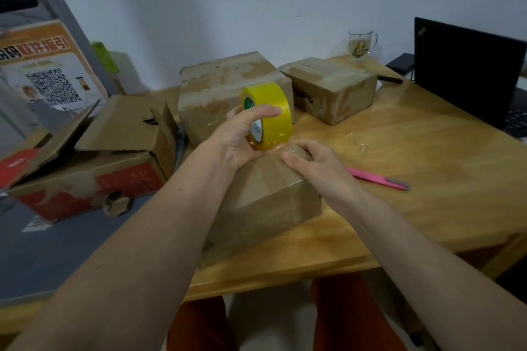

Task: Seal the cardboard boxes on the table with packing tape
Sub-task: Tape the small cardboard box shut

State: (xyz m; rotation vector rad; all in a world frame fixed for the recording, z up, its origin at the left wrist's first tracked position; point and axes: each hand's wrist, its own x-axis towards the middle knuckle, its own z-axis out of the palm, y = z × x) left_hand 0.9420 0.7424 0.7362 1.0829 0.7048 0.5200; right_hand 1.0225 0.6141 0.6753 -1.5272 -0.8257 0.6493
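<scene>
1. Your left hand [242, 137] grips the yellow tape roll [268, 115]: the thumb lies curled across the roll's near face, and the other fingers wrap behind it (their tips are mostly hidden).
2. The roll stands on edge at the far end of the nearest cardboard box [265, 202], touching its top.
3. Your right hand [316, 168] rests on that box's far right corner, fingers bent and pressing down on the taped surface just beside the roll. It holds nothing.
4. Both forearms reach forward from the lower edge and converge over this box, which sits at the near edge of the wooden table [427, 168].
5. Two more taped boxes stand farther back: a larger one [216, 88] behind the roll, a smaller one [333, 88] to its right.
6. A pink pen [379, 179] lies right of your right hand.
</scene>
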